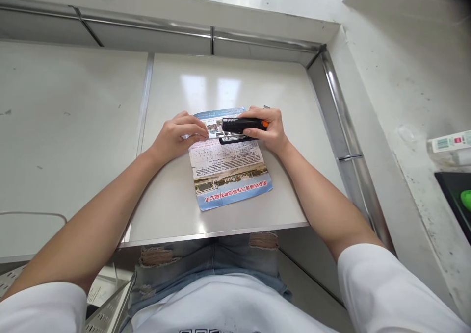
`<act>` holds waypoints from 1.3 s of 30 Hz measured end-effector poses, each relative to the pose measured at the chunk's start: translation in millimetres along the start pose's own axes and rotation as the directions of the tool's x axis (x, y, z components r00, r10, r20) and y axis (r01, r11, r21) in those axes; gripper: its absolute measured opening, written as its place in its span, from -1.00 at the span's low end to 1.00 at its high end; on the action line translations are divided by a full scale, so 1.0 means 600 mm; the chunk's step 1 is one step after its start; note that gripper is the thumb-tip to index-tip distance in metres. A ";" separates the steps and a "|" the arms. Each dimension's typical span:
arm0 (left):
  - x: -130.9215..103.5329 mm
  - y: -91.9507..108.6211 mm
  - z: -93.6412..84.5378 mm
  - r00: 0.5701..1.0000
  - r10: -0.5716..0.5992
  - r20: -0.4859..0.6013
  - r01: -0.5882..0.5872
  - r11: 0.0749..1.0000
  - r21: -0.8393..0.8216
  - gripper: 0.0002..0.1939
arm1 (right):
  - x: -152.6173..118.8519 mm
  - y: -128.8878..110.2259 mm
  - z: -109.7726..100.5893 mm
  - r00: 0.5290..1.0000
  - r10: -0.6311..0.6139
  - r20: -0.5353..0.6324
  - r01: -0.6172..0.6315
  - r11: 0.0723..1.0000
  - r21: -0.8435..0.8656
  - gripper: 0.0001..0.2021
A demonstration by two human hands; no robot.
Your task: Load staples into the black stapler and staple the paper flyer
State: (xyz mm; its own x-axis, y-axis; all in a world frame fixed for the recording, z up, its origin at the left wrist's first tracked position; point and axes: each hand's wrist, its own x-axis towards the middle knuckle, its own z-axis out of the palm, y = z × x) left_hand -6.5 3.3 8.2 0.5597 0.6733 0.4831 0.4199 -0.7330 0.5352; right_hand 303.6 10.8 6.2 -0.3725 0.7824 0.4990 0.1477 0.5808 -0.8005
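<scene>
A black stapler (pixel 239 124) with an orange mark lies sideways in my right hand (pixel 270 127), thumb and fingers closed around its rear end. Its jaws point left, over printed paper. My left hand (pixel 187 133) pinches the paper's edge near the stapler's front. Beneath both hands, a printed leaflet (pixel 231 176) with blue borders, a photo strip and red Chinese lettering rests on the table; the lettering appears upside down. A sheet edge stands slightly raised between the fingers and the stapler. Whether the jaws touch the paper is hard to see.
The white table (pixel 165 215) has a metal strip seam left of the leaflet. Metal-trimmed ledges (pixel 257 38) border the back and right. On the right counter are a clear package with a white label (pixel 451 142), a black tray (pixel 454 195) and a green object (pixel 466 199).
</scene>
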 end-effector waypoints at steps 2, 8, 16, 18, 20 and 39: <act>-0.003 -0.002 0.003 1.000 0.003 -0.011 -0.003 1.000 -0.015 -0.87 | 0.001 -0.009 0.011 1.000 -0.020 0.021 0.019 0.999 0.030 -0.59; -0.012 -0.011 0.010 1.000 0.002 -0.025 -0.003 0.998 -0.059 -0.79 | 0.001 -0.038 0.049 0.994 -0.065 0.086 0.061 0.997 0.046 -0.59; -0.011 -0.011 0.009 0.991 0.020 0.135 -0.014 0.999 -0.045 -0.80 | 0.000 -0.046 0.074 0.975 -0.148 0.168 0.155 0.987 -0.030 -0.60; -0.014 -0.012 0.009 0.994 -0.019 0.110 0.023 0.999 -0.040 -0.79 | -0.001 -0.047 0.075 0.979 -0.140 0.150 0.149 0.988 -0.050 -0.58; -0.017 -0.014 0.010 0.998 -0.047 0.049 0.049 0.998 -0.047 -0.77 | -0.002 -0.047 0.077 0.984 -0.124 0.129 0.134 0.989 -0.068 -0.56; -0.008 0.009 0.017 0.983 -0.186 0.003 0.185 0.981 0.049 -0.72 | 0.003 -0.024 0.030 0.995 -0.075 0.067 0.098 0.866 -0.491 -0.58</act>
State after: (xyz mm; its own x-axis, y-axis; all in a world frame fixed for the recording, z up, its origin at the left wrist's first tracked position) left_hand 0.5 -4.9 2.1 0.4741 0.7975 0.3732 0.5509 -0.5993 0.5808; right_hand 284.5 -0.3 12.7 -0.4429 0.7198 0.5345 0.5410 0.6900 -0.4809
